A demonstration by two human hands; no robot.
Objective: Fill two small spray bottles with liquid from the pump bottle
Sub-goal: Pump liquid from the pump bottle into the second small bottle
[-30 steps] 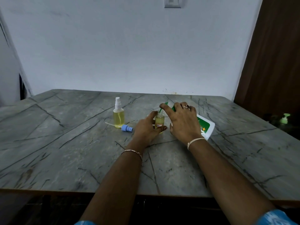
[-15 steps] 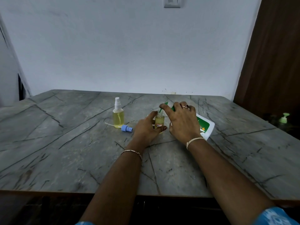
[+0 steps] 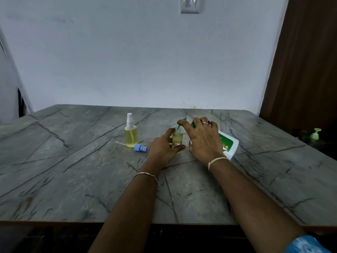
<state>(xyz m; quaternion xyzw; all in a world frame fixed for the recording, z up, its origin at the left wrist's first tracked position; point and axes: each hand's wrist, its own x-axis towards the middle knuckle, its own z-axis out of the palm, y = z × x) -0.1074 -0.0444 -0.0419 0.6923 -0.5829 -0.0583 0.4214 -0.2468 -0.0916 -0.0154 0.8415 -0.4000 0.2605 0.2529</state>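
My left hand [image 3: 164, 146] grips a small uncapped spray bottle [image 3: 177, 138] with yellow liquid and a label, upright on the table. My right hand [image 3: 202, 138] is wrapped over the green pump head of the white pump bottle [image 3: 228, 146], which is tilted toward the small bottle. The green nozzle [image 3: 180, 125] points down into the small bottle's mouth. A second small spray bottle [image 3: 130, 133], capped with a white sprayer and holding yellow liquid, stands to the left. A blue sprayer cap [image 3: 140, 148] with its white tube lies beside it.
The grey marble-patterned table [image 3: 73, 170] stretches wide on both sides. A white wall stands behind, a brown door at right. Another green pump top [image 3: 315, 133] shows beyond the table's right edge.
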